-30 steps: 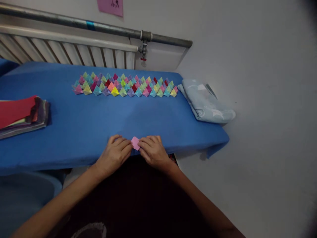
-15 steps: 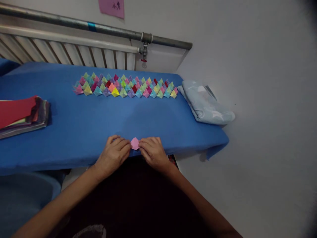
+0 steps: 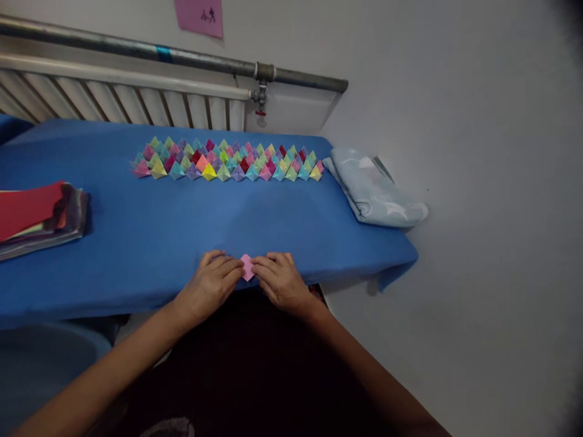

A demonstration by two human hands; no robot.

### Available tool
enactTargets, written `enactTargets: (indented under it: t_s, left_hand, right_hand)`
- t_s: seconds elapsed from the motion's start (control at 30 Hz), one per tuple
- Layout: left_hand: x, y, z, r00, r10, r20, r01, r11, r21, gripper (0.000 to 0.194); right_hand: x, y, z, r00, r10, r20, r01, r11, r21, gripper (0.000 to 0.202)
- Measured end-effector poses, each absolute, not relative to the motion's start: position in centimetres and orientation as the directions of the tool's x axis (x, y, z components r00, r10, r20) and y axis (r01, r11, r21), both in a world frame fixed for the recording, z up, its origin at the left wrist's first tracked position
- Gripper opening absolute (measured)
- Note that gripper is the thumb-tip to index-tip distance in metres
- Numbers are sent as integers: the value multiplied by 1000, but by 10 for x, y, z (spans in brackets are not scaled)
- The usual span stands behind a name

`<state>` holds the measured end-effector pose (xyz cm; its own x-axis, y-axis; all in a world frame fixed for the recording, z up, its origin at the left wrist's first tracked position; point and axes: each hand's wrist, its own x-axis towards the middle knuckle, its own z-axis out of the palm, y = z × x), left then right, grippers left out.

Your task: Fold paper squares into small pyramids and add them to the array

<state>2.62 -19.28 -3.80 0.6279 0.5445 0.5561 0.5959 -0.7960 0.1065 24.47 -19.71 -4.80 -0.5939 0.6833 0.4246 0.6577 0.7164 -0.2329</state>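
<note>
your left hand (image 3: 213, 282) and right hand (image 3: 279, 280) pinch the pink paper (image 3: 246, 266) flat at the table's (image 3: 136, 243) near edge; press each crease firmly. beyond it, folded shapes (image 3: 228, 161) lie in rows.

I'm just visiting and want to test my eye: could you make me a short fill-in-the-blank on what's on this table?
1. Both hands, left hand and right hand, pinch a small folded paper coloured ____.
2. The table wears a cloth coloured ____.
3. The folded paper shapes lie in rows near the table's ____ edge.
4. The top sheet of the paper stack is ____.

Missing words: pink; blue; far; red
</note>
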Motion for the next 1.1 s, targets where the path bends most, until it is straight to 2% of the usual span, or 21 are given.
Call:
enactTargets:
  t_s: [0.43, 0.77, 0.97, 1.1]
  left_hand:
    - [26, -185, -36, 701, 508, 500, 583, -813, 9, 21]
    - [25, -185, -35, 713, 493, 499, 578, -816, -20, 21]
    - [25, -185, -34, 693, 555, 461, 604, -795, 51, 24]
    - [25, -186, -38, 664, 592, 457, 629, -772, 86, 30]
  right_hand:
    - [250, -191, -39, -683, 626, 376, 618, 770, -159, 28]
    - [248, -194, -40, -641, 667, 380, 642, 737, -211, 25]
    - [245, -196, -45, -522, 757, 393, 677, 648, -349, 23]
    - [244, -198, -46, -488, 770, 410, 678, 631, -377, 22]
